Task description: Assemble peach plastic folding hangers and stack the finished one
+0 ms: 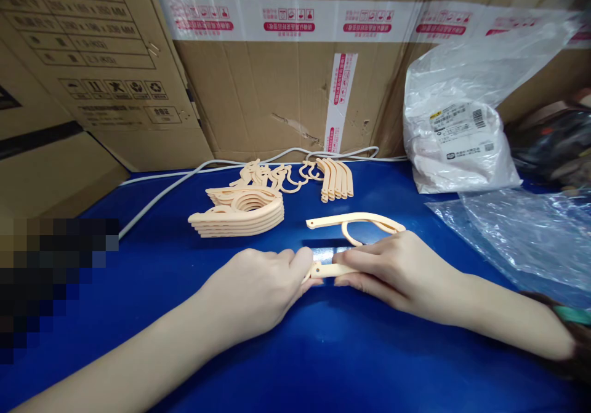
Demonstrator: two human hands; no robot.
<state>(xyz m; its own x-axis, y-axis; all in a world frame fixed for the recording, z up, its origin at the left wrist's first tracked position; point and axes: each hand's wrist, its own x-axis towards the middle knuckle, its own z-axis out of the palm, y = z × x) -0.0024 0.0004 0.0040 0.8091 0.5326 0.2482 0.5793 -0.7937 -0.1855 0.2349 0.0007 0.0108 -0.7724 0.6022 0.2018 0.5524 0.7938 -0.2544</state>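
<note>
A peach plastic folding hanger (355, 221) lies on the blue table (323, 351) in front of me. My left hand (258, 287) pinches the near arm of the hanger at its left end. My right hand (397, 268) grips the same arm from the right, and the two sets of fingertips nearly meet. The hanger's other arm and its hook stick out behind my right hand. A stack of folded hangers (240, 211) sits just behind my left hand. Loose hanger parts (336, 179) lie farther back.
Large cardboard boxes (286, 74) wall off the back and left. A white cable (184, 179) runs along their base. A white plastic bag with a label (457, 136) stands at the right, with clear plastic film (521, 234) spread beside it. A blurred patch covers the left edge.
</note>
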